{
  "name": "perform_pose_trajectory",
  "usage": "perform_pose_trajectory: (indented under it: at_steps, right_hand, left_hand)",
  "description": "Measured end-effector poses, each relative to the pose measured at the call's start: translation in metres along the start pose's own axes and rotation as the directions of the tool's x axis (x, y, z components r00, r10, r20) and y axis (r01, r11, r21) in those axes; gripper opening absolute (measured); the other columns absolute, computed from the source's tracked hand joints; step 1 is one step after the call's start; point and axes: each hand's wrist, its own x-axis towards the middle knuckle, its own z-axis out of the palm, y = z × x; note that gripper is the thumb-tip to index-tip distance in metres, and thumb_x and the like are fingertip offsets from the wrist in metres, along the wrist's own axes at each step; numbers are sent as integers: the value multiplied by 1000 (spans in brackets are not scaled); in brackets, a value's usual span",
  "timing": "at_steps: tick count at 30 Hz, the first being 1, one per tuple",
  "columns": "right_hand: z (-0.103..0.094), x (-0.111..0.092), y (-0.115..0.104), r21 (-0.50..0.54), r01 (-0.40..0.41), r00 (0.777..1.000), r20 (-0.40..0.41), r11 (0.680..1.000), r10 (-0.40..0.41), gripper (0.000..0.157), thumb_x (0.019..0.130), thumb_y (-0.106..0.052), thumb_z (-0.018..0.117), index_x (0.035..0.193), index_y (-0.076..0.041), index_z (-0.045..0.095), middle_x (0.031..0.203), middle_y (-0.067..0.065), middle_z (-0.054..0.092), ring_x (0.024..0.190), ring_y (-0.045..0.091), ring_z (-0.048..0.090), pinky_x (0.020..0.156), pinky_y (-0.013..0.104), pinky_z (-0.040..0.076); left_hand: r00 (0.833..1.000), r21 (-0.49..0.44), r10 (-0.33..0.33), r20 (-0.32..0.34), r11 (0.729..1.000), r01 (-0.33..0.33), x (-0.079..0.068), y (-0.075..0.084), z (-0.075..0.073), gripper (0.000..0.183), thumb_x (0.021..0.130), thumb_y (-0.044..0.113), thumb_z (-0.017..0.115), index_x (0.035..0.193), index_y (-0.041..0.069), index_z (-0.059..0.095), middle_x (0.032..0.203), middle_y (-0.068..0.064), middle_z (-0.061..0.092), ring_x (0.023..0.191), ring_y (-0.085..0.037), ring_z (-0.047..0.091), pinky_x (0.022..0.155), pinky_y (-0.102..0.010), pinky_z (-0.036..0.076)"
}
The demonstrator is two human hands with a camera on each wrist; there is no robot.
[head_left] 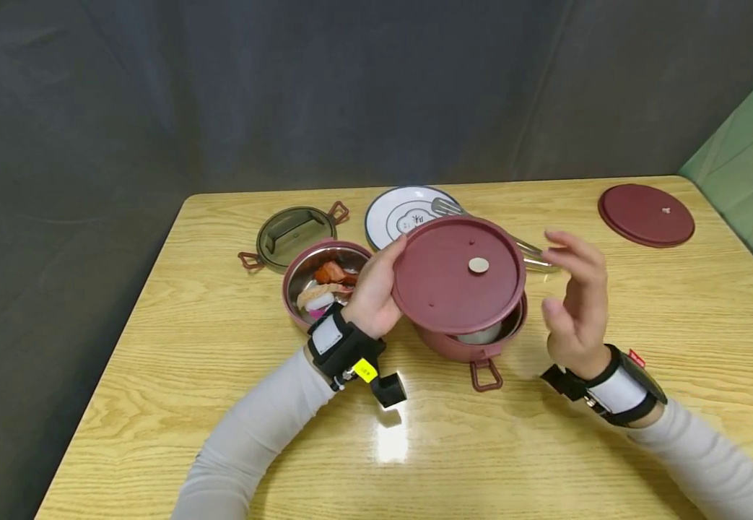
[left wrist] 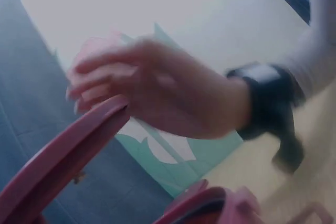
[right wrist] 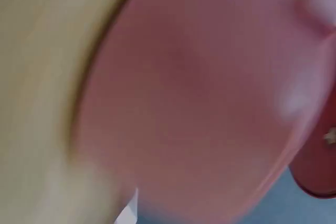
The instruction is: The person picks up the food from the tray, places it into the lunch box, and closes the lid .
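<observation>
My left hand [head_left: 376, 296] grips a round maroon pot lid [head_left: 441, 282] by its left edge, tilted, its flat face with a pale central disc turned toward the head camera. Below the lid stands a maroon pot [head_left: 457, 348] with a loop handle at its front; something whitish shows inside. My right hand [head_left: 577, 303] is in the air to the right of the lid, thumb and fingers apart, holding nothing. Seen from the left wrist, the lid [left wrist: 68, 156] is edge-on in front of the blurred right hand [left wrist: 163, 90]. The pot's pink side [right wrist: 184, 93] fills much of the right wrist view.
Left of the hand, a second steel-lined pot [head_left: 290, 292] contains several toy-like food pieces. Behind it lies a greenish lid with handles [head_left: 293, 235]. A white plate [head_left: 382, 217] and a slotted turner [head_left: 447, 207] lie at the back. Another maroon lid [head_left: 645, 214] rests at far right.
</observation>
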Motion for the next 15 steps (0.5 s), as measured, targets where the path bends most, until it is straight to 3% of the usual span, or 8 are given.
perform_pose_trajectory:
  at_steps: [1,2,4,6,7,8,11,15]
  right_hand:
    - [-3,-1,-1,107,-156,986,-49,982,162,32,97,-21,56,116,5,56,125,14,55,121,27,50,103,29,39]
    - [-5,-1,-2,205,-290,947,-77,935,311,35,98,-18,56,124,5,53,130,14,53,125,27,47,104,29,37]
    - [-14,-3,-1,346,-499,841,-29,795,541,43,101,-14,51,140,1,41,139,15,47,132,26,42,108,27,35]
    - [-17,-6,-1,389,-627,742,37,675,669,48,103,-13,45,148,-4,32,144,14,43,135,22,40,109,22,35]
    - [-16,-8,-2,372,-675,704,66,638,707,49,104,-14,43,150,-5,29,146,13,42,136,19,41,109,20,36]
    - [-16,-10,-2,338,-713,675,90,615,733,51,104,-14,42,152,-7,27,148,11,42,135,16,42,108,19,37]
    - [-15,-16,-1,229,-775,623,118,589,773,51,105,-16,42,153,-7,27,152,11,39,133,10,45,104,16,40]
    - [-14,-22,3,162,-787,612,90,595,785,48,105,-16,41,150,-3,33,152,15,37,128,8,48,101,15,42]
  left_hand:
    - [1000,6,27,-2,1000,-27,0,-3,1,42,108,22,31,142,1,43,122,-4,55,111,-14,53,108,-32,39]
    - [999,13,52,-5,999,-52,0,-6,2,42,107,21,31,142,1,42,127,-6,54,115,-15,52,110,-33,38]
    - [995,39,94,-17,995,-93,-1,-12,4,42,107,21,32,143,0,42,135,-11,52,121,-18,51,111,-34,38]
    - [992,70,121,-21,990,-119,-2,-19,5,42,107,20,32,144,1,42,141,-14,47,127,-22,48,111,-35,38]
    - [991,89,130,-18,988,-127,-3,-21,5,43,107,20,32,145,1,41,144,-15,45,130,-23,46,112,-35,37]
    - [991,107,134,-15,985,-132,-3,-24,6,43,107,20,32,145,1,40,145,-15,45,132,-24,44,112,-36,37]
    - [989,146,149,-3,978,-147,-4,-32,6,44,107,19,32,148,2,36,150,-13,39,138,-24,38,115,-36,32]
    - [982,198,186,16,962,-185,-2,-38,5,46,107,20,33,150,2,32,156,-8,32,143,-20,29,118,-34,25]
